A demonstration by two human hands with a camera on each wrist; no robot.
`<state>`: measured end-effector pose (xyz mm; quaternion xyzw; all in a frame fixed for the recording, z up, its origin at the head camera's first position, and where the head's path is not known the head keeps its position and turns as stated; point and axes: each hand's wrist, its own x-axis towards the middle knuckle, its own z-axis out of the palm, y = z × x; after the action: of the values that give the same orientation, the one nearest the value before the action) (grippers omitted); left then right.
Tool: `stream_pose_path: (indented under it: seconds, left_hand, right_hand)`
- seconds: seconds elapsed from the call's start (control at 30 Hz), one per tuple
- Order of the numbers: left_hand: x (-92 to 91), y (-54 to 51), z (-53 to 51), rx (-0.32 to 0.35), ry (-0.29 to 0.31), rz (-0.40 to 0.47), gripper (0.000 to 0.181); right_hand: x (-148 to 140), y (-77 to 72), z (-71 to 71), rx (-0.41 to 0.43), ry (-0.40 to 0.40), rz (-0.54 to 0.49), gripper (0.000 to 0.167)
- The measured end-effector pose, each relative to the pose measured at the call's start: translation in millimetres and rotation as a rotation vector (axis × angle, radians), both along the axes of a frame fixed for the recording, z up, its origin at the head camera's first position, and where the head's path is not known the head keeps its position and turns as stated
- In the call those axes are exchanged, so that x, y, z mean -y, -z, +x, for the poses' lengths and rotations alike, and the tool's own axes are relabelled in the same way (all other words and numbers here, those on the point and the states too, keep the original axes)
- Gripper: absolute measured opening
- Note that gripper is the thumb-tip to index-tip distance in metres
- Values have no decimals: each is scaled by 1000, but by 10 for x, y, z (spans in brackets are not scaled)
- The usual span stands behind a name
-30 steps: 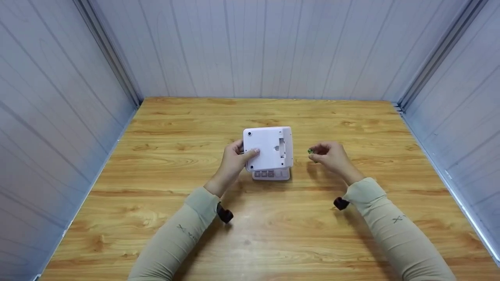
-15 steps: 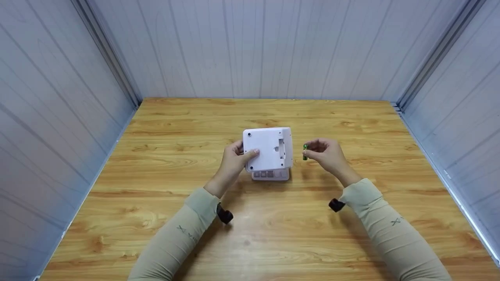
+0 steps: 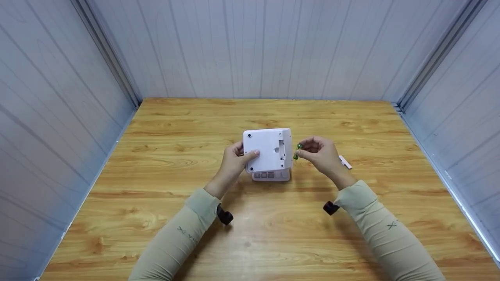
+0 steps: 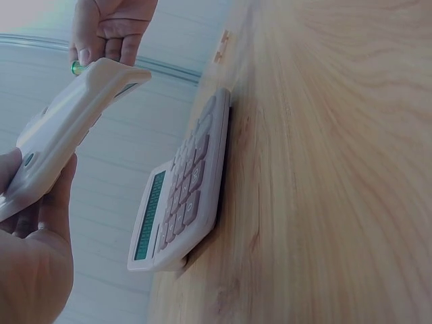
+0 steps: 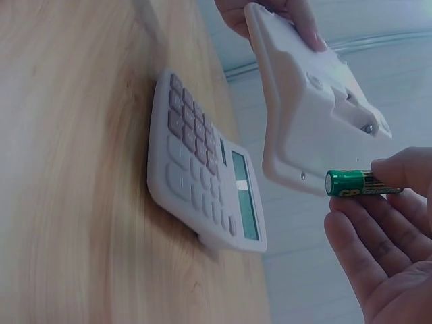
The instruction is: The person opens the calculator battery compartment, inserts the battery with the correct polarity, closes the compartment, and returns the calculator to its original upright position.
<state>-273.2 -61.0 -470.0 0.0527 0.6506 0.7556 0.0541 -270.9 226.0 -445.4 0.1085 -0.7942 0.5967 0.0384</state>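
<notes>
In my left hand point(image 3: 230, 163) I grip a white calculator point(image 3: 262, 145), its back turned up and the thumb lying across it. Small dark feet sit near its corners, and a battery slot point(image 3: 282, 150) lies uncovered along its right side. My right hand point(image 3: 321, 154) pinches a green battery point(image 5: 347, 183) between thumb and fingers, close beside that right edge. In the head view the battery is tilted and outside the slot. Beneath the held calculator, a second calculator point(image 4: 185, 182) rests face up on the table, mostly hidden from above.
A small white strip point(image 3: 345, 162), like a battery cover, lies on the wooden table point(image 3: 250, 234) just right of my right wrist. Pale panelled walls point(image 3: 250, 47) enclose the table at the back and both sides.
My right hand has moved left with the battery, closer to the held calculator, and the battery shows more fully. The white strip has come into sight. My left hand stays nearly still.
</notes>
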Motion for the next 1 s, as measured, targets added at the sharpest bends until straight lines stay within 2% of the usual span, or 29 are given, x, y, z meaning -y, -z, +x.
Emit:
stream_pose_path:
  seconds: [0.27, 0.6, 1.0]
  left_hand:
    - [5, 0, 3, 2, -1, -1, 46]
    - [-5, 4, -1, -34, 19, 5, 43]
    - [-18, 3, 5, -36, 26, -12, 45]
  right_hand:
    - [99, -83, 63, -21, 0, -9, 20]
    - [235, -140, 99, -78, 4, -50, 22]
    - [364, -215, 116, -147, 14, -7, 18]
